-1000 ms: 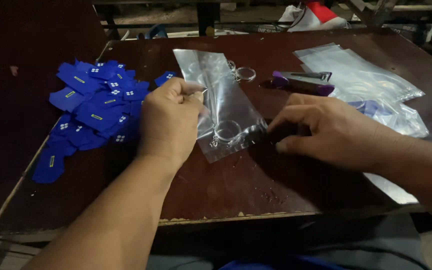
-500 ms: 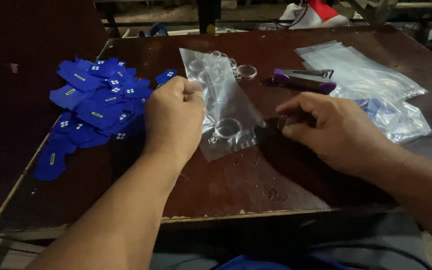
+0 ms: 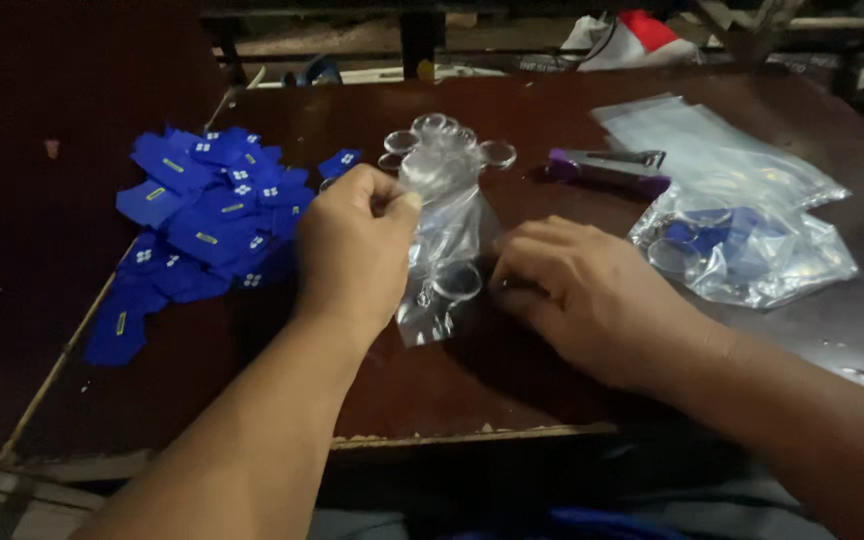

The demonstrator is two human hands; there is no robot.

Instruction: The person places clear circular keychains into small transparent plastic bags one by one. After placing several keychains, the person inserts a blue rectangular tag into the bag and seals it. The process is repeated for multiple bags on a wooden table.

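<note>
The left hand (image 3: 352,245) pinches the upper edge of a small clear plastic bag (image 3: 442,240) holding metal rings, while the right hand (image 3: 592,295) presses its side against the dark brown wooden bench (image 3: 512,370). Blue fabric tags (image 3: 202,215) lie heaped left; a purple stapler (image 3: 607,168) and a filled clear bag (image 3: 742,250) lie right.

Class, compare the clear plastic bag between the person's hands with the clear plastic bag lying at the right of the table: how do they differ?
The clear plastic bag between the hands is pinched by the left hand and touched by the right hand; the clear plastic bag at the right lies untouched. The held bag shows metal rings only; the right bag also shows blue pieces. Both are transparent and rest on the dark wooden table.
</note>
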